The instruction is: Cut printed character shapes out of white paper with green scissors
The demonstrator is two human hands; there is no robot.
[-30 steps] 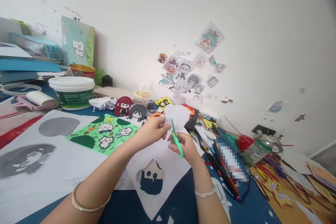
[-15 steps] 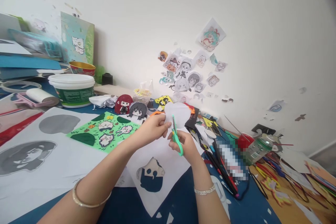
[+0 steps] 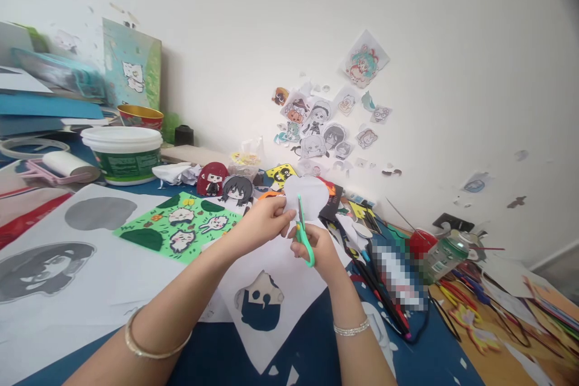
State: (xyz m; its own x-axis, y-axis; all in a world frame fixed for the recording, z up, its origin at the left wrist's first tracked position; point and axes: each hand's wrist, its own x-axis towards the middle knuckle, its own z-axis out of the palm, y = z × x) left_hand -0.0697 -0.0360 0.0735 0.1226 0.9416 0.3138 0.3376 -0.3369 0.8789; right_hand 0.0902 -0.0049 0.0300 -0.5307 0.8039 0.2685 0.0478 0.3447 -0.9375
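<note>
Between thumb and fingers, my left hand point(image 3: 270, 216) pinches the edge of a white paper cutout point(image 3: 312, 193) with a rounded outline. My right hand point(image 3: 316, 248) grips a pair of green-handled scissors point(image 3: 304, 235), blades pointing up against the cutout's lower left edge. The blades look nearly together. Below my hands lies a white sheet point(image 3: 294, 289) with a head-shaped hole, and the dark blue table shows through it. Left of my forearm is a green drawn card point(image 3: 172, 226) with small animal figures.
A white-lidded tub point(image 3: 122, 157) and two paper figures, one red-haired point(image 3: 212, 180), stand at the back. Large printed sheets point(image 3: 104, 253) cover the left. Black pens point(image 3: 384, 295), a red cup point(image 3: 421, 243) and a glass jar point(image 3: 447, 256) are on the right. A wall rises behind.
Almost nothing differs. The scissors' blades have tilted very slightly, and the whole view has shifted a little. Both hands keep their hold.
</note>
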